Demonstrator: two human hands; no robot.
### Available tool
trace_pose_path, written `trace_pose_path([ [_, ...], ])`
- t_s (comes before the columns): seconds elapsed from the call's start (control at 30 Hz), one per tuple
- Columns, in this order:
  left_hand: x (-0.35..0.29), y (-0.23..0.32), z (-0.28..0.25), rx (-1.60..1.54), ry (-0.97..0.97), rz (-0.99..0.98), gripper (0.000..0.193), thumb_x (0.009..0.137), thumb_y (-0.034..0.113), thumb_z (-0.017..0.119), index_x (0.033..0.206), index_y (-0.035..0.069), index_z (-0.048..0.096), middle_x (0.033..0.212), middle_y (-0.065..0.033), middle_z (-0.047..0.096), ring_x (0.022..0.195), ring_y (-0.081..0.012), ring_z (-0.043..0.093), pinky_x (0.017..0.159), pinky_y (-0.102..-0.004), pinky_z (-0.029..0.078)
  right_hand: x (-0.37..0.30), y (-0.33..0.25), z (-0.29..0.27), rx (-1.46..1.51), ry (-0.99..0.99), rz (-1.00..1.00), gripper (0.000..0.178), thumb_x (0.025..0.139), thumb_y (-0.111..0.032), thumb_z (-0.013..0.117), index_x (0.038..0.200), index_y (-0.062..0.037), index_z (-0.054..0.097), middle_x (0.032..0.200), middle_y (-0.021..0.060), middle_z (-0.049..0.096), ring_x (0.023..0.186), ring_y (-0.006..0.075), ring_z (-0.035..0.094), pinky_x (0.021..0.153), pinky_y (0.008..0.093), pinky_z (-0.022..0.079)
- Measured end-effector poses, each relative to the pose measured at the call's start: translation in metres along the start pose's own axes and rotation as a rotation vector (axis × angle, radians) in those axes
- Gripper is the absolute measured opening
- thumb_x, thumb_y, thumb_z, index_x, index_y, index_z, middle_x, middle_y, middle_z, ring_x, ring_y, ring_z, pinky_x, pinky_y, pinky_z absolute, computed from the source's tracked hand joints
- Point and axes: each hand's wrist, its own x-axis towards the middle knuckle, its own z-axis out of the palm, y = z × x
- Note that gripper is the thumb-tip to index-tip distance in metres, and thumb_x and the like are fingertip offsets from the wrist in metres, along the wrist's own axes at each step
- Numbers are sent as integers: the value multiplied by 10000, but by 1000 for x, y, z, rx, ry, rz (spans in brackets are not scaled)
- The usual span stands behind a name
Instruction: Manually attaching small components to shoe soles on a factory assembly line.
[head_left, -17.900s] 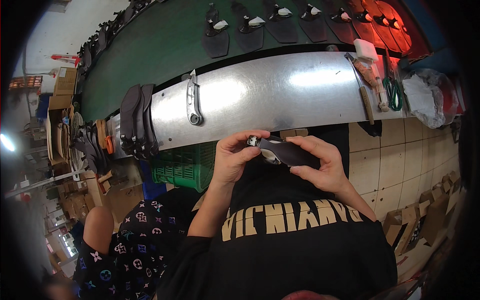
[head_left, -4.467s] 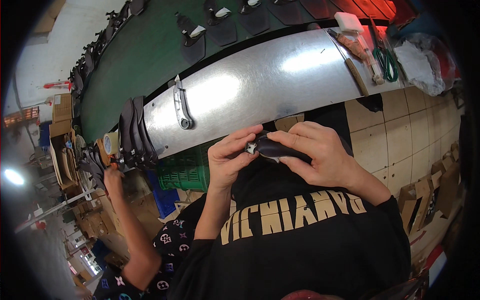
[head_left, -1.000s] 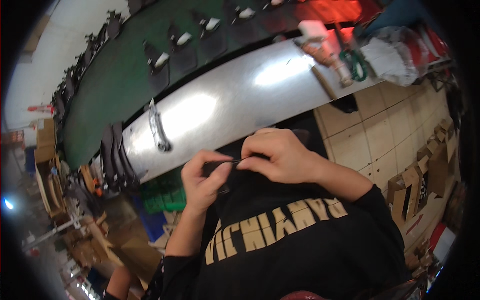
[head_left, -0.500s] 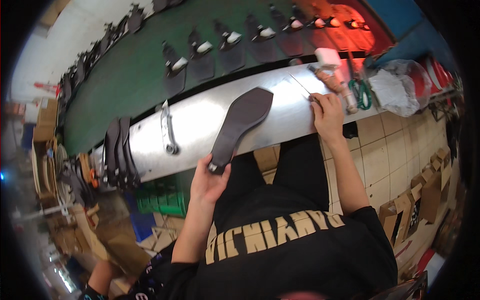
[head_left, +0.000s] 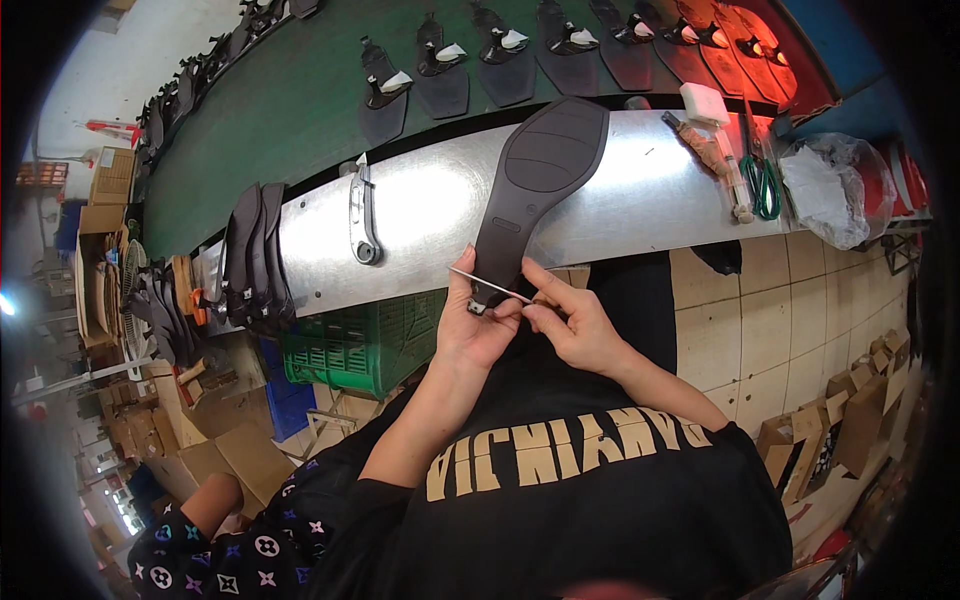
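A dark shoe sole [head_left: 548,160] slants over the metal bench, its broad toe end pointing away from me and its grooved face showing. My left hand [head_left: 470,330] is closed around the narrow heel end. Between the fingers of my right hand [head_left: 578,325] is a thin metal rod [head_left: 488,284], which crosses the heel end of the sole. A small pale bit shows at the heel's tip; what it is cannot be made out. Beyond my left hand, a black strap piece [head_left: 362,225] with a pale tip lies on the bench.
Several dark soles [head_left: 245,255] stand stacked at the bench's left end. Sandals [head_left: 505,75] line the green conveyor belt [head_left: 260,140]. At right lie green-handled scissors [head_left: 764,190], a white block [head_left: 705,103] and a plastic bag [head_left: 850,200]. A green crate [head_left: 340,350] sits below; another person's arm [head_left: 212,503] is lower left.
The sole has turned over to its grooved face and shifted. My right hand has come in from the right side of the bench, bringing the rod to the sole's heel end.
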Motion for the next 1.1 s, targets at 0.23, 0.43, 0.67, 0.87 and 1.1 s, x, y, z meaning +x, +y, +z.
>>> trace_pose_path([
  [0.23,-1,-9,3,104,109,66,238,899,378,672,947,157,597,815,35,636,574,-78,520,415,-209,362,1,3,-4,148,98,103,387,969,-48,533,1352,5,526,771,22,564,682,52,507,641,201,426],
  [0.43,-3,-7,13,185,200,197,245,916,377,651,931,136,607,805,32,636,584,-78,542,415,-215,354,6,-13,-25,792,-157,445,510,1013,-152,466,1495,-62,321,743,20,532,501,49,403,448,172,327],
  [0.67,7,-2,7,715,266,744,648,978,619,379,702,61,561,553,-25,529,421,-98,450,413,-223,346,-5,-13,-3,517,-172,545,625,997,-146,513,1538,-160,202,728,30,524,504,42,387,445,164,302],
  [0.87,3,2,4,813,162,843,781,990,641,257,664,18,595,624,-62,611,581,-125,546,605,-229,441,-1,-16,-12,946,-175,500,427,1011,-212,477,1405,-61,410,722,13,457,468,46,338,409,182,277],
  [1.1,-10,9,14,954,104,927,965,910,759,40,664,10,597,640,-69,625,616,-141,556,670,-222,450,0,-24,-6,-281,17,-57,171,906,-5,579,1059,10,655,719,63,606,604,120,584,534,265,453],
])
